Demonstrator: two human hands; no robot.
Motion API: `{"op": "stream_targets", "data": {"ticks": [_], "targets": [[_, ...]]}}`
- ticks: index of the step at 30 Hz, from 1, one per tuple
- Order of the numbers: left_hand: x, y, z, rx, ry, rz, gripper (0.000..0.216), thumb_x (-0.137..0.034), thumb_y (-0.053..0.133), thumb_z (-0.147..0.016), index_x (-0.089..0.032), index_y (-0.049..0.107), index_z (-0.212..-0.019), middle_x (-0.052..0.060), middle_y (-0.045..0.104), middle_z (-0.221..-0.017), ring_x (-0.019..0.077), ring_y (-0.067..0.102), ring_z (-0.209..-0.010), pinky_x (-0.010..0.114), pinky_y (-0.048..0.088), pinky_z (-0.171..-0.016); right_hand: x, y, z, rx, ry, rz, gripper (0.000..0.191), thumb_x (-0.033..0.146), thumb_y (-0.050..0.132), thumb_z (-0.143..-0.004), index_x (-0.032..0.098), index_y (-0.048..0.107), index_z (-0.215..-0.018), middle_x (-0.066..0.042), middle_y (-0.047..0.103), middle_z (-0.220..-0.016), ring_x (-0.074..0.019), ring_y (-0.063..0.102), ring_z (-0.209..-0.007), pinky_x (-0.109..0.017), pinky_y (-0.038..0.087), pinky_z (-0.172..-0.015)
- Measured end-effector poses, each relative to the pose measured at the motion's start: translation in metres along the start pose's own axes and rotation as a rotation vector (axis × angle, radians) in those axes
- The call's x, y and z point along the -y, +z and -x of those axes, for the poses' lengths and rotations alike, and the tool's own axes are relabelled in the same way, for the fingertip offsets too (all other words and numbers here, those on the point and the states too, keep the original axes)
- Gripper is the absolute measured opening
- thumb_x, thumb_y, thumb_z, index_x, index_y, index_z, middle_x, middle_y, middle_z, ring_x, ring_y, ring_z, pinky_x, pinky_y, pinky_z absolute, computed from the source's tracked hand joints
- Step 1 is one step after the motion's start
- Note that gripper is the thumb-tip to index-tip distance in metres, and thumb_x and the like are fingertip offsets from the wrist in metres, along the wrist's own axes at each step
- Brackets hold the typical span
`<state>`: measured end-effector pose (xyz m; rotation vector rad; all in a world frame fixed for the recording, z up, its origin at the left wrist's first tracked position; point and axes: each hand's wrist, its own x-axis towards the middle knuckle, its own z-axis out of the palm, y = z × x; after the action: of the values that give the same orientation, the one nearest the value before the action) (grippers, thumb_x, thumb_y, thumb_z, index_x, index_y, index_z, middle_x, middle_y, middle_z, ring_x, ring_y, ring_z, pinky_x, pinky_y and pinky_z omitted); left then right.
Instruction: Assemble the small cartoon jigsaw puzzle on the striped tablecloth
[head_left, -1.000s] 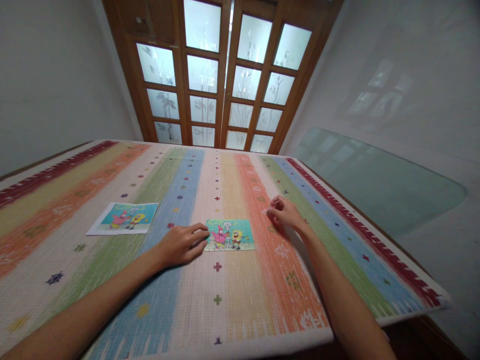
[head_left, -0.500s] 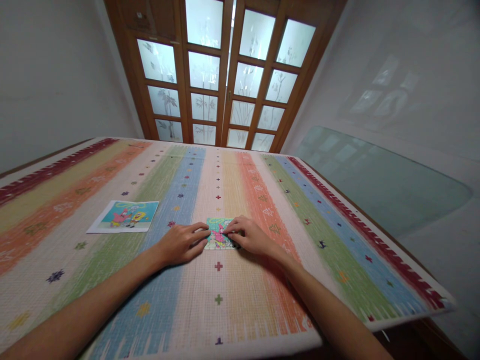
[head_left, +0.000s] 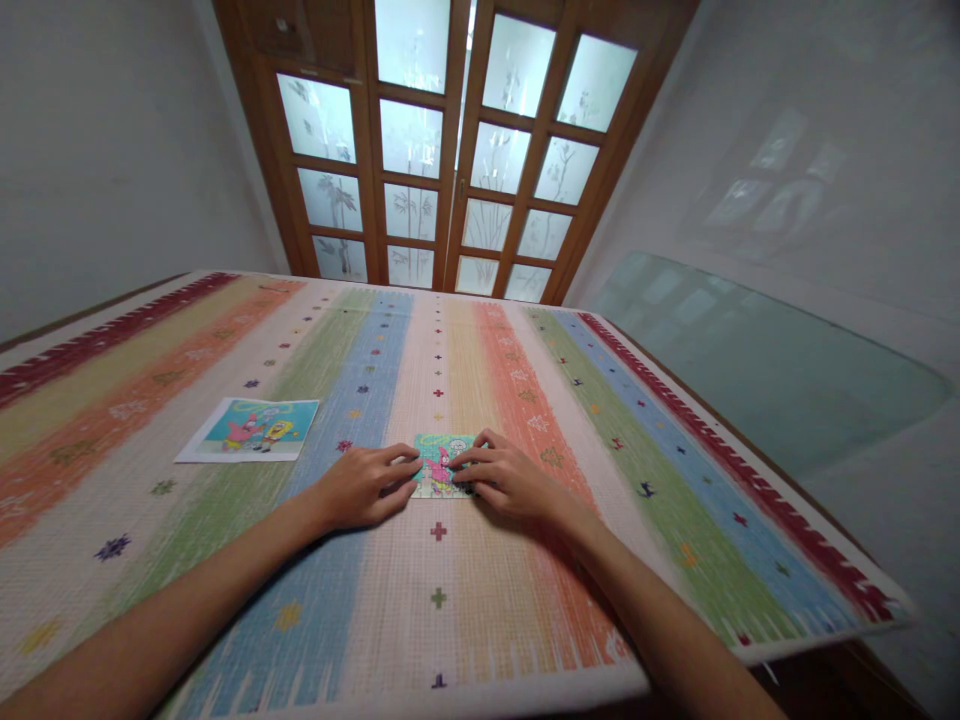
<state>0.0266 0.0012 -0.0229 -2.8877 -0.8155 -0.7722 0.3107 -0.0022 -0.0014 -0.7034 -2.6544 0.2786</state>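
Observation:
A small cartoon jigsaw puzzle (head_left: 440, 462) lies in the middle of the striped tablecloth (head_left: 450, 600). My left hand (head_left: 365, 487) rests on the cloth with its fingers loosely stretched, fingertips against the puzzle's left edge. My right hand (head_left: 510, 480) lies flat over the right half of the puzzle, fingers stretched out and pointing left, and hides that part. Neither hand visibly holds anything. A printed picture (head_left: 251, 428) with the same cartoon figures lies flat to the left, well away from both hands.
The table's right edge (head_left: 750, 480) runs diagonally close to my right arm. A large glass sheet (head_left: 757, 370) leans against the right wall. Wooden doors with frosted panes (head_left: 450, 150) stand behind the table's far end.
My right hand came from the orange stripe on the right, where its fingers were pinched, over to the puzzle and now lies flat on it. The left hand stayed put.

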Motion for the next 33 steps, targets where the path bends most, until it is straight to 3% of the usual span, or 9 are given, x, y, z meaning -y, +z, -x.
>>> {"op": "stream_targets", "data": {"ticks": [5,14,25,29,33], "targets": [[0.0,0.0,0.001,0.002,-0.007,-0.002,0.03,-0.028,0.046,-0.1,-0.018,0.072,-0.112,0.01,0.073,-0.111,0.018,0.074,-0.079,0.028,0.06,-0.072,0.008,0.002,-0.002,0.008,0.005,0.014,0.044,0.006,0.051,-0.087,0.022,0.073,-0.122,-0.007,0.073,-0.126,-0.023,0.062,-0.106,-0.045,0.047,-0.099],[0.001,0.001,0.002,-0.011,-0.018,0.036,0.029,-0.028,0.048,-0.099,-0.02,0.072,-0.114,0.009,0.073,-0.11,0.0178,0.074,-0.078,0.028,0.06,-0.071,0.021,0.013,-0.01,-0.003,-0.053,0.075,0.033,0.018,0.045,-0.102,0.022,0.068,-0.126,-0.009,0.07,-0.131,-0.0222,0.063,-0.112,-0.046,0.042,-0.103],[0.0,-0.001,0.001,-0.004,-0.022,0.039,0.029,-0.028,0.047,-0.099,-0.019,0.072,-0.112,0.01,0.072,-0.11,0.0178,0.073,-0.078,0.028,0.06,-0.072,0.035,0.018,-0.018,0.038,0.018,0.248,0.024,0.032,0.048,-0.105,0.02,0.069,-0.109,-0.011,0.072,-0.119,-0.0284,0.056,-0.107,-0.043,0.041,-0.091],[0.0,0.0,0.0,-0.016,-0.041,0.049,0.029,-0.027,0.049,-0.098,-0.02,0.072,-0.115,0.009,0.072,-0.111,0.0168,0.073,-0.079,0.027,0.059,-0.073,0.033,0.017,-0.019,0.035,0.02,0.156,0.025,0.031,0.048,-0.105,0.02,0.069,-0.115,-0.008,0.072,-0.122,-0.025,0.058,-0.107,-0.043,0.039,-0.097],[-0.002,0.002,-0.002,-0.038,-0.095,0.059,0.027,-0.031,0.049,-0.101,-0.02,0.074,-0.105,0.008,0.074,-0.107,0.0174,0.074,-0.08,0.027,0.059,-0.072,0.02,0.007,-0.015,0.017,-0.038,-0.021,0.031,0.025,0.043,-0.107,0.021,0.068,-0.124,-0.006,0.072,-0.128,-0.0197,0.061,-0.115,-0.042,0.037,-0.106]]}}
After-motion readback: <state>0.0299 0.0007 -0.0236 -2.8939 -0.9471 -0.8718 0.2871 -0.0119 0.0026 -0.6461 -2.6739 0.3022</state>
